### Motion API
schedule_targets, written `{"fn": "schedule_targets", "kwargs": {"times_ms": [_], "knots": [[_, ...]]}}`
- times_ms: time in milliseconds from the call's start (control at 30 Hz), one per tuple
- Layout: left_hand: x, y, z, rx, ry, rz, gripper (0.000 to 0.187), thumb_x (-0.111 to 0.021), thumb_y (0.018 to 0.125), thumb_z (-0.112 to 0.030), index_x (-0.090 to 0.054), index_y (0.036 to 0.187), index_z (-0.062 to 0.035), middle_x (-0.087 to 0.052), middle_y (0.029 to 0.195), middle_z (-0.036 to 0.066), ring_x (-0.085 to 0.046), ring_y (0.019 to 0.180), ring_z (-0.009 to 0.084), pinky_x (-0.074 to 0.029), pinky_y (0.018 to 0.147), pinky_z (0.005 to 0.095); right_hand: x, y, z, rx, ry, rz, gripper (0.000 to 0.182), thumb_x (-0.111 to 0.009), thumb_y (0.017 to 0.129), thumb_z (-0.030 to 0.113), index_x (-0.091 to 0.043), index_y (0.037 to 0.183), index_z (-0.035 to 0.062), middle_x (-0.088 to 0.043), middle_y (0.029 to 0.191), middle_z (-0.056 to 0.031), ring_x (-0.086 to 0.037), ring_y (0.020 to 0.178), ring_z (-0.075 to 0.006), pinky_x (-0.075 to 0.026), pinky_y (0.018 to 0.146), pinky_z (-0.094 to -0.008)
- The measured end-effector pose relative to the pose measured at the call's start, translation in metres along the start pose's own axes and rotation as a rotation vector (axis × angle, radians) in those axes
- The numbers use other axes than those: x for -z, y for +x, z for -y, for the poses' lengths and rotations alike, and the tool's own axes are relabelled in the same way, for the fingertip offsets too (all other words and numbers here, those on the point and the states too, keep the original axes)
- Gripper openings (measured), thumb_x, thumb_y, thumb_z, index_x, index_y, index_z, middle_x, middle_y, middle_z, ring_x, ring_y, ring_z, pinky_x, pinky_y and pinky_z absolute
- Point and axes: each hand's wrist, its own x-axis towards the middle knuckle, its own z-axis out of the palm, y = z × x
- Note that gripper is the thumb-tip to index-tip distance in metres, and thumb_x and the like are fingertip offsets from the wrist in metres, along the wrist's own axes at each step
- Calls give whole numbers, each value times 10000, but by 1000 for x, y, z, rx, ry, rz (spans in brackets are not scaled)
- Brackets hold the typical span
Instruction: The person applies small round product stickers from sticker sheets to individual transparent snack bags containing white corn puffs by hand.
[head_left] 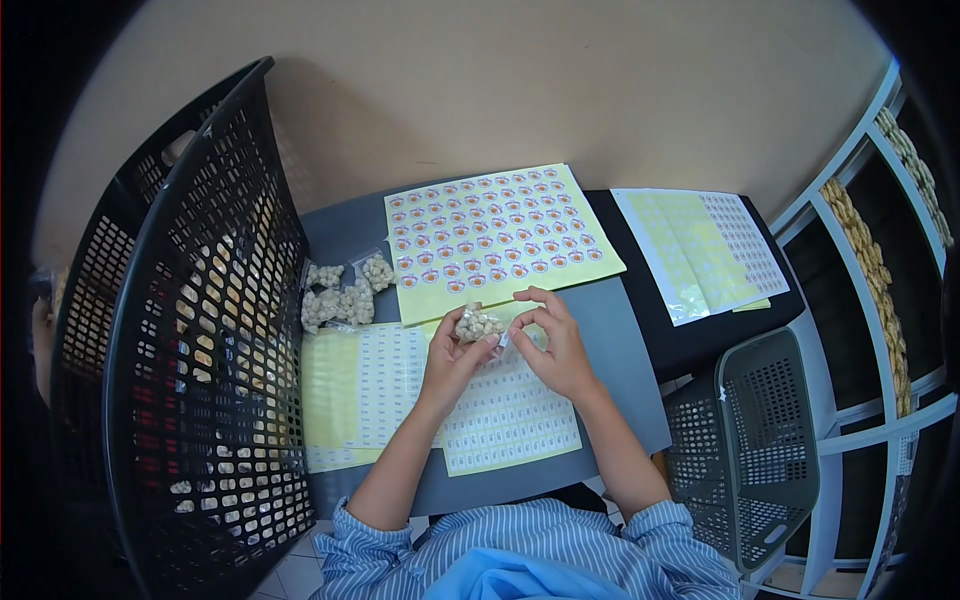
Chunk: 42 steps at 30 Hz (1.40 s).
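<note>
Over the grey table, my left hand (452, 365) grips a small clear plastic bag (477, 324) of pale, lumpy pieces. My right hand (562, 352) is at the bag's right side, its fingers curled and pinching a small white label (503, 340) against or close to the plastic. Beneath both hands lies a sheet of small printed white labels (515, 420). Another label sheet (390, 375) with a bare yellow strip sits to the left. Beyond the hands spreads a large yellow sheet of round orange-and-pink stickers (490, 230).
Several filled bags (345, 297) are grouped at the table's back left, beside a tall black perforated basket (210, 300). A partly used sticker sheet (700, 250) rests on a black surface at right. Lower right are a dark green basket (765, 440) and a pale rack (845, 240).
</note>
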Motion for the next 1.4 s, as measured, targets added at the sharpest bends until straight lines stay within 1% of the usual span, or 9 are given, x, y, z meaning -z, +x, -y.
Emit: {"fn": "schedule_targets", "kwargs": {"times_ms": [600, 700, 900, 933, 1000, 1100, 1233, 1300, 1400], "knots": [[-2, -2, 3, -84, 9, -15, 544, -621, 724, 34, -330, 1184, 15, -487, 1074, 113, -542, 968, 161, -467, 825, 261, -3, 0, 4, 20, -5, -55, 119, -669, 673, 100, -587, 712, 24, -525, 1041, -121, -481, 1021, -274, -385, 868, -365], [-3, -3, -2, -56, 35, -5, 517, -603, 736, 42, -343, 1181, 12, -488, 1072, 110, -529, 981, 154, -463, 830, 253, -4, 0, 2, 68, -44, -51, 174, -676, 667, 67, -583, 807, 25, -529, 1045, -106, -525, 971, -235, -433, 813, -340], [-4, -5, -4, -64, 153, 28, 518, -643, 706, 10, -388, 1155, -12, -501, 1063, 91, -535, 973, 159, -474, 807, 260, 0, -2, 5, -299, 431, 21, 451, -661, 672, -6, -483, 1086, 12, -587, 791, -55, -590, 749, -122, -486, 657, -236], [-4, -6, -9, -66, 152, 22, 518, -643, 706, 10, -388, 1155, -12, -501, 1063, 91, -535, 973, 159, -474, 807, 260, 2, -1, 9, -219, 343, -25, 443, -648, 675, -17, -487, 1087, 9, -579, 738, -46, -588, 715, -114, -485, 642, -232], [-1, -7, -26, -438, 819, 6, 533, -684, 654, -19, -429, 1122, -34, -508, 1058, 85, -539, 973, 184, -468, 812, 299, 13, -1, 13, -98, 195, -184, 418, -620, 684, -37, -495, 1081, 4, -570, 698, -34, -580, 684, -101, -482, 630, -229], [34, -2, -45, -771, 1294, -376, 503, -683, 664, -129, -446, 1100, -45, -501, 1070, 108, -491, 995, 271, -365, 864, 395, 71, -12, 5, -34, 50, -544, 370, -577, 714, -64, -494, 1069, 0, -546, 733, -17, -538, 666, -72, -466, 624, -217], [76, 7, -46, -580, 1418, -772, 451, -676, 683, -203, -485, 1063, -52, -521, 1033, 96, -417, 1040, 262, -282, 897, 401, 181, -79, -21, -196, -274, -955, 367, -583, 734, -50, -491, 1085, 5, -535, 723, -9, -523, 634, -71, -461, 602, -215], [85, 7, -45, -460, 1442, -865, 425, -671, 689, -205, -499, 1047, -51, -529, 1009, 89, -403, 1040, 252, -270, 897, 393, 264, -170, -75, -593, -964, -779, 382, -679, 679, 117, -529, 1000, -29, -546, 622, -86, -530, 538, -175, -455, 577, -307], [87, 6, -48, -301, 1427, -770, 375, -640, 727, -207, -511, 1046, -59, -532, 1009, 86, -403, 1038, 247, -261, 901, 392, 306, -268, -149, -954, -1249, -579, 264, -634, 651, 64, -556, 877, -49, -604, 736, -199, -601, 716, -328, -472, 676, -362]]}}
